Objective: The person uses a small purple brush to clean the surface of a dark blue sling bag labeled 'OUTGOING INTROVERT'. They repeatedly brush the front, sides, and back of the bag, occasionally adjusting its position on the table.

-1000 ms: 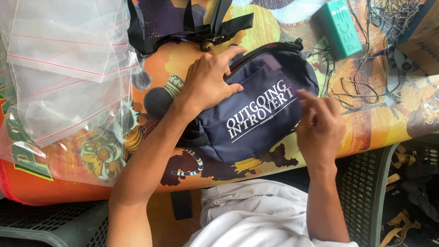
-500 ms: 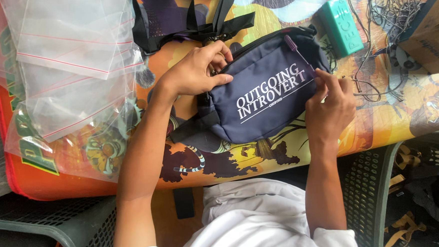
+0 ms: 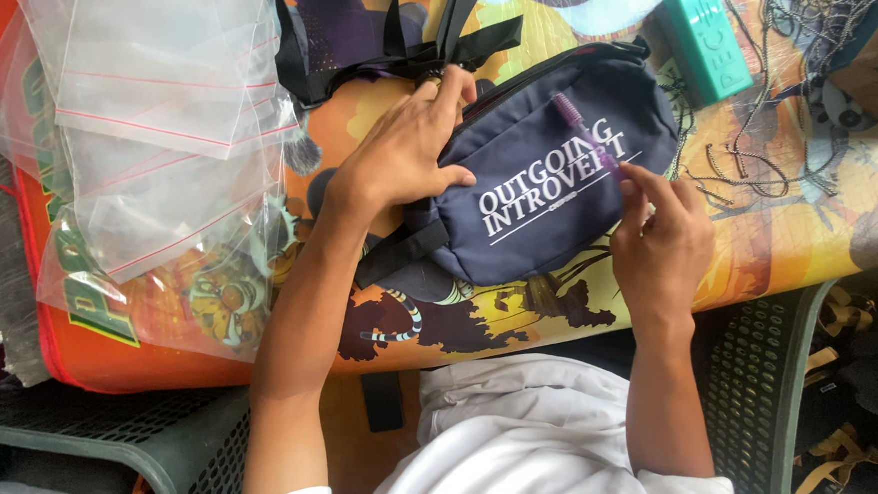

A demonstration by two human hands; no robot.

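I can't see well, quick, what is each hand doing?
Left hand: open, pressing on the bag.
Right hand: pinching a purple stick.

The counter [image 3: 819, 247] wears a bright orange cartoon-print cover. At its left end, a heap of clear zip bags [image 3: 156, 112]. Middle, near the front edge, a navy waist pouch [image 3: 542, 197]; behind it, at the far edge, black straps [image 3: 409, 45]. Toward the right end, a teal box [image 3: 705, 40] and tangled cords [image 3: 796, 125].
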